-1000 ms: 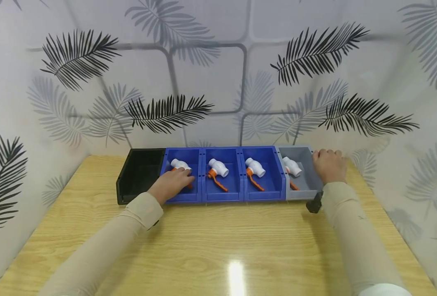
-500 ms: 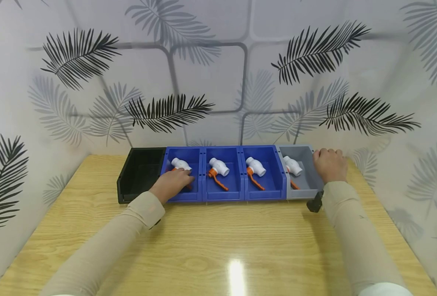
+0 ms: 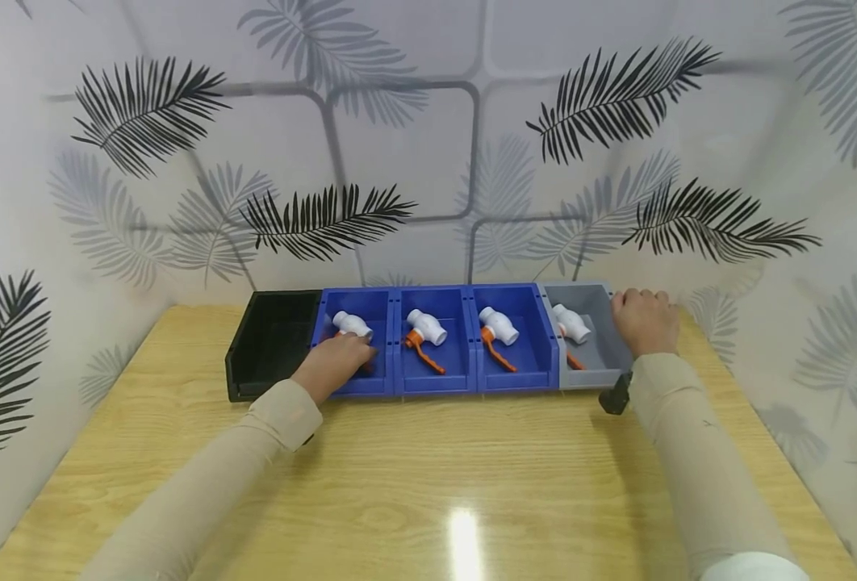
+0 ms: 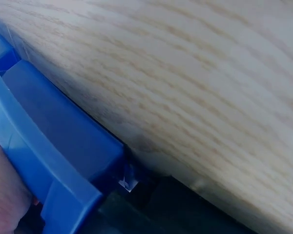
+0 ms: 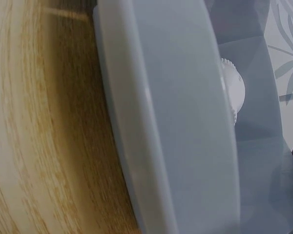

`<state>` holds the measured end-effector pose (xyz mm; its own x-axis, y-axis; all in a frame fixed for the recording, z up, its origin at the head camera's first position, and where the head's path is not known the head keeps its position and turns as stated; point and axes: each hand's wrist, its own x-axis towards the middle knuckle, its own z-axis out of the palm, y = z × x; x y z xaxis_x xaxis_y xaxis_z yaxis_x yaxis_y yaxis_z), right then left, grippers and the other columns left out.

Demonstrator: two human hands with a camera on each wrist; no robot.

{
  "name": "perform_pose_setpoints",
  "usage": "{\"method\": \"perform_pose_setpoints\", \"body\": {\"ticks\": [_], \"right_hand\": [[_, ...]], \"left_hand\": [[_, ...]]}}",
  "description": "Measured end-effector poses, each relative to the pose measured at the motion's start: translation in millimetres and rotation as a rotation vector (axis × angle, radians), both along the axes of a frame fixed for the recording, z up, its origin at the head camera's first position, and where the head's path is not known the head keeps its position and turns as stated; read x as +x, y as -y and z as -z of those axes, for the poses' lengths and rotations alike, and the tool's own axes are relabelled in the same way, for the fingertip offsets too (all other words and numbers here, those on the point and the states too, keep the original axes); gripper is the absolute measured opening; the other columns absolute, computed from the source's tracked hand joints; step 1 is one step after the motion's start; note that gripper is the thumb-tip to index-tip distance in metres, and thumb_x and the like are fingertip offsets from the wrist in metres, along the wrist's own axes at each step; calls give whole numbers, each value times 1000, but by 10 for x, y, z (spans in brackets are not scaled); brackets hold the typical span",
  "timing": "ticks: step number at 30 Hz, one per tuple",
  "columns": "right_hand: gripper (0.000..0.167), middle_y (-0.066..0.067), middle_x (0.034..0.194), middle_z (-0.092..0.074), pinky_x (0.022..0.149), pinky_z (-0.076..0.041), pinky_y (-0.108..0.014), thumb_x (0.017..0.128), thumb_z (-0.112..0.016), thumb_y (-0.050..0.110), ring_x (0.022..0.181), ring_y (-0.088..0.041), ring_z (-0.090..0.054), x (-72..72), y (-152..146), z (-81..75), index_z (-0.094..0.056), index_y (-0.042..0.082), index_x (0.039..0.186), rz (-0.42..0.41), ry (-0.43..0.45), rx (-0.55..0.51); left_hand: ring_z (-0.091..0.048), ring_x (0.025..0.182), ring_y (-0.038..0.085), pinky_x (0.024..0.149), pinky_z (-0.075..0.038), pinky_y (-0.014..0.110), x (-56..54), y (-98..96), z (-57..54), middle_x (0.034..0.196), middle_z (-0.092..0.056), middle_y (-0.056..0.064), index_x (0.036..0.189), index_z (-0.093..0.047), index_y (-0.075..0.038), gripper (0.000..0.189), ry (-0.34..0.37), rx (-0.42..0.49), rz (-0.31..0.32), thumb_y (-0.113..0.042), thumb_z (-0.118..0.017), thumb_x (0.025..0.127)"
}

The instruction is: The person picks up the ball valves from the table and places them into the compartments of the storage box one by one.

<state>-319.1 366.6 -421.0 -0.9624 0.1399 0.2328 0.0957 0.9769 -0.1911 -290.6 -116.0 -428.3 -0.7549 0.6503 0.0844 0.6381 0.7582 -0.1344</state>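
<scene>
My left hand (image 3: 334, 365) reaches down into the left blue bin (image 3: 359, 387), its fingers bent downward at the orange lever of a white ball valve (image 3: 353, 324). The fingertips are hidden behind the hand, so I cannot tell whether they grip the lever. In the left wrist view, part of the hand (image 4: 7, 192) shows behind the bin's blue front wall. On the far right, my right hand (image 3: 645, 323) grips the side wall of the grey bin (image 3: 595, 379), fingers curled over its rim. Another ball valve (image 3: 572, 324) lies in that bin.
Two more blue bins stand in the row between, each with a white ball valve (image 3: 428, 328) with an orange lever. A black bin (image 3: 272, 347) closes the row at the left. Behind the wooden table (image 3: 399, 476) rises a leaf-patterned wall (image 3: 414, 145).
My left hand's fingers have bent further down into the left blue bin, where they lay visibly over the valve before. The right hand keeps its place on the grey bin.
</scene>
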Motion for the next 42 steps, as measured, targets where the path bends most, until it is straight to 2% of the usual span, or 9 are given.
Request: {"method": "perform_pose_setpoints", "body": {"ticks": [7,15,20,30,33,36,39,42], "right_hand": [[49,-31,99,-56,79,-34,-63,99,-25,28,94,-48,-45,4,19,-2,-57,-9,100,2,-11,0],[48,-33,97,-56,78,-34,-64,98,-26,26,93,-49,-46,35,23,-31,-56,-10,99,0,-24,6],[48,-32,97,-56,78,-34,-64,98,-25,27,93,-49,-46,31,0,-28,-57,-10,98,2,-29,7],[49,-31,98,-57,77,-36,-62,98,-26,29,94,-48,-47,-21,39,25,-58,-8,101,3,-22,19],[49,-30,98,-57,76,-36,-62,98,-26,29,92,-48,-47,-34,48,41,-58,-8,100,1,-34,6],[50,-31,96,-57,75,-36,-62,98,-25,29,91,-48,-46,-28,37,45,-58,-9,98,5,-47,-6],[49,-31,95,-57,74,-36,-61,98,-26,28,90,-48,-47,-4,28,32,-58,-9,96,6,-54,-14],[48,-32,94,-57,75,-36,-61,98,-27,27,90,-49,-47,11,10,27,-58,-10,95,4,-52,-11]], "left_hand": [[-61,75,21,64,-51,37,15,13,16,82,-65,5,84,-68,-13,16,-27,19,9,0,-59,83],[-61,74,18,66,-51,36,-21,-4,36,83,-66,4,84,-68,-13,15,-5,32,-2,-2,-59,84],[-61,73,19,64,-51,36,-38,-18,47,81,-66,4,83,-68,-13,13,-20,23,-7,-3,-60,83],[-62,79,24,69,-50,36,-28,17,21,88,-66,8,91,-68,-11,15,7,-69,7,-1,-61,83],[-62,80,23,70,-50,36,4,55,-1,89,-65,8,93,-66,-9,14,27,-59,20,0,-58,86],[-61,87,22,77,-49,35,36,85,-42,96,-63,8,99,-61,-8,15,57,-44,15,1,-54,89],[-58,97,21,84,-47,35,102,98,-137,106,-61,7,107,-58,-8,19,94,-30,-3,1,-52,91],[-55,102,19,88,-45,34,237,76,-286,110,-58,6,113,-57,-8,25,109,-2,-7,2,-52,90]]}}
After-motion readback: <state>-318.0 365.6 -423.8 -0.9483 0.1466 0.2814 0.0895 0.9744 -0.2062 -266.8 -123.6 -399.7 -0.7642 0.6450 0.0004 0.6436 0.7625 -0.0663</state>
